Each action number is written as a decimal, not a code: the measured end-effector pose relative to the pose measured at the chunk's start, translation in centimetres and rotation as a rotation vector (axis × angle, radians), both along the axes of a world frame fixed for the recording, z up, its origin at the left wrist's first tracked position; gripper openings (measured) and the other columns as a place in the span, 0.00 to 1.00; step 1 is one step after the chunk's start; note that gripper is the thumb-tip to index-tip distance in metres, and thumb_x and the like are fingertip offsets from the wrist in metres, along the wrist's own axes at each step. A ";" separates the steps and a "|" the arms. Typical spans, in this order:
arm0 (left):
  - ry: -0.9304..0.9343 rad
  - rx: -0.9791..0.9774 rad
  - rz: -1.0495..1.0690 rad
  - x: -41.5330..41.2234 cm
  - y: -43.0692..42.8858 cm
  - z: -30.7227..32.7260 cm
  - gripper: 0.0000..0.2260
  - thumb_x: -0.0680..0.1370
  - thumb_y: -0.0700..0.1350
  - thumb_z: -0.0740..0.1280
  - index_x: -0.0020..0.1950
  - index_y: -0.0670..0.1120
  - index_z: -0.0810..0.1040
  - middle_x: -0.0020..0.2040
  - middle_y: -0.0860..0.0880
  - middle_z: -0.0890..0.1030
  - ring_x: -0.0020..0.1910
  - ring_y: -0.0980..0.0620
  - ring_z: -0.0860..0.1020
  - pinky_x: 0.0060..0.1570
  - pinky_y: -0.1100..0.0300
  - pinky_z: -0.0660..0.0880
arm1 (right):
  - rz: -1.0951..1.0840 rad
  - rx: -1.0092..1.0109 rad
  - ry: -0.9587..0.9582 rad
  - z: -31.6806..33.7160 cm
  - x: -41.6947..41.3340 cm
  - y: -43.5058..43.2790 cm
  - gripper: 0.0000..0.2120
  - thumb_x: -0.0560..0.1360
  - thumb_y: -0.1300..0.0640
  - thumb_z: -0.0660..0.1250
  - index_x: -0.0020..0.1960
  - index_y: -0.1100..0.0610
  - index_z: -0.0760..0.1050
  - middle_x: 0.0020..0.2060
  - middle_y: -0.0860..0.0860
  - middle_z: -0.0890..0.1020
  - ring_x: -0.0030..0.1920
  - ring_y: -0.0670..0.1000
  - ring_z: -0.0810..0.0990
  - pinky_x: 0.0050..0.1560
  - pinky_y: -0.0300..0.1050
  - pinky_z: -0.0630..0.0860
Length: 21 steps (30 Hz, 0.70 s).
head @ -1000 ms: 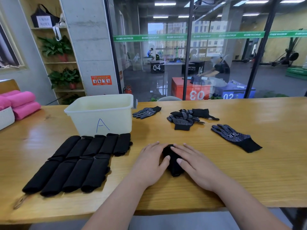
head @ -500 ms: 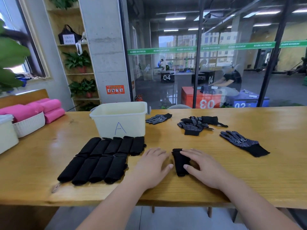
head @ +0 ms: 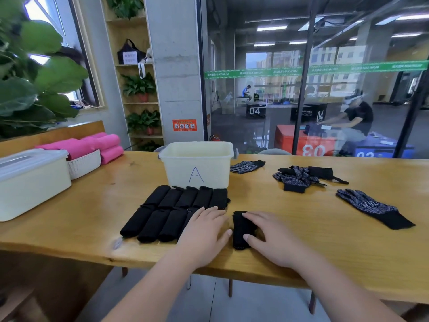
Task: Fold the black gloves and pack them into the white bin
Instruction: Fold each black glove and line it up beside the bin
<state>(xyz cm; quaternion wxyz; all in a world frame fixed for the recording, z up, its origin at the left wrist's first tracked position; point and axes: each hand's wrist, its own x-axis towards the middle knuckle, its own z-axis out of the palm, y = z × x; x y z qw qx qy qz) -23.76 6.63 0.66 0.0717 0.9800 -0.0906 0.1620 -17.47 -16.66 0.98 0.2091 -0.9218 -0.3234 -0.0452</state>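
Black folded glove (head: 239,228) under my right hand (head: 270,239), fingers straight (pressing its fold flat); left hand (head: 204,230) lies flat alongside

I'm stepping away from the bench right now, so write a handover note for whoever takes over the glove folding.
Left hand open, flat on the edge of the folded rows.
Right hand open, pressing one more folded glove.
Done: folded rows lie in front of the white bin.
Left: fold the single glove, the glove pile and the spread glove, then pack everything; bin contents cannot be seen.
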 end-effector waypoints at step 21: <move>0.020 0.020 0.234 -0.9 4.9 -0.9 0.28 0.87 0.62 0.43 0.85 0.55 0.59 0.85 0.57 0.58 0.85 0.55 0.50 0.84 0.49 0.44 | 0.027 -0.071 -0.058 0.1 -0.9 8.0 0.34 0.81 0.32 0.56 0.84 0.42 0.57 0.83 0.38 0.57 0.83 0.46 0.54 0.82 0.52 0.57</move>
